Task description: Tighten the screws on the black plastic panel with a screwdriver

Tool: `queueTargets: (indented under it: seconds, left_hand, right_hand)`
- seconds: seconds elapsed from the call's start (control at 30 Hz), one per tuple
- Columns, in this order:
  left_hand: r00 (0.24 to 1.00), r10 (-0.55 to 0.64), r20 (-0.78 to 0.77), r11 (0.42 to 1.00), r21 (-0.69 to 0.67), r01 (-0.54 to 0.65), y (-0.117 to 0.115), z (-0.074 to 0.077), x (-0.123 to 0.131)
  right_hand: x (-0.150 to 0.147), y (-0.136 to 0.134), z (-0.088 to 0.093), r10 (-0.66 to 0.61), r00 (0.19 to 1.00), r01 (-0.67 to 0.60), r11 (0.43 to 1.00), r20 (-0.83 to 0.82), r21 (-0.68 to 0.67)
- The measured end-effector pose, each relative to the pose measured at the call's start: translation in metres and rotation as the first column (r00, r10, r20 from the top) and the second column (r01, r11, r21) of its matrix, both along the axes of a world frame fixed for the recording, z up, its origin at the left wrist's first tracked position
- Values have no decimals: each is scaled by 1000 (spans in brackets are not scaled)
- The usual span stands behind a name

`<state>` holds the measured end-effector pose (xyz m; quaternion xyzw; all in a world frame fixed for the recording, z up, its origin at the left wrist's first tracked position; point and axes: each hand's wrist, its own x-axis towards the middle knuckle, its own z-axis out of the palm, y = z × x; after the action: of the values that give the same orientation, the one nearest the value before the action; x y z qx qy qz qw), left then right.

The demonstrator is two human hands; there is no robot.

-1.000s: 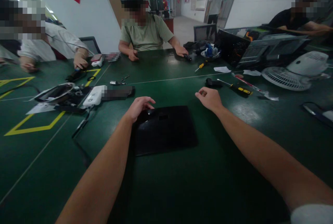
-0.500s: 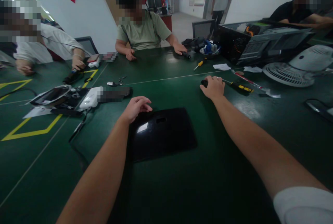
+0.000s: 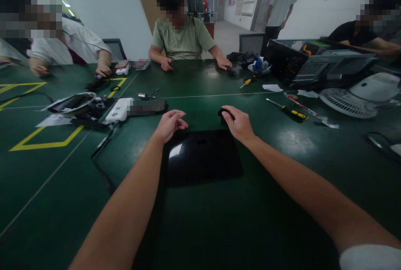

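A glossy black panel with a small slot near its far edge lies flat on the dark green table. My left hand is at the panel's far left corner, fingers loosely curled and apart, holding nothing. Just beyond the far right corner, my right hand has its fingers round a small black object, mostly hidden by the fingers. A yellow-and-black screwdriver rests to the right of that hand.
White power strip, dark phone-like slab and cluttered parts lie left. Farther right are a white fan, an open computer case and a smaller screwdriver. Several people are around the table.
My right hand has moved left and nearer with the small black object, from beside the screwdriver to the panel's far right corner. The view has shifted slightly; my left hand stays near the panel.
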<state>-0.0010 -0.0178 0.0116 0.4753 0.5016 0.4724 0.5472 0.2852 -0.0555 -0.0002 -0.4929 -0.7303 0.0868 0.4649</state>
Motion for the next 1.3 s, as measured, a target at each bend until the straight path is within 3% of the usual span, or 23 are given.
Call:
queueTargets:
  seconds: [0.17,0.27,0.4,0.53,0.77,0.97,1.3]
  left_hand:
    - [999,7,35,1000,-8,-6,1,-2,-1]
    - [999,3,42,1000,-3,-3,1,-3,0]
    - [999,-26,37,1000,8,26,1,-6,-1]
    - [999,-32,22,999,15,32,1,-6,-1]
    - [999,-25,23,999,22,25,-3,-3,1]
    - [1000,-24,8,999,24,24,-3,-3,1]
    - [1000,-15,-15,1000,22,15,-1,1,2]
  right_hand:
    - [7,0,2,-181,966,161,980,-185,-120]
    - [5,-8,9,-194,944,169,979,-265,-114]
    - [-13,-32,27,-36,976,41,999,-214,18]
    - [-36,-55,43,145,984,-146,989,-107,-1]
    - [-56,-61,42,373,927,-375,925,-39,-59]
    - [-60,-56,38,448,892,-445,894,58,-56]
    - [-62,-53,42,479,877,-472,874,34,-118]
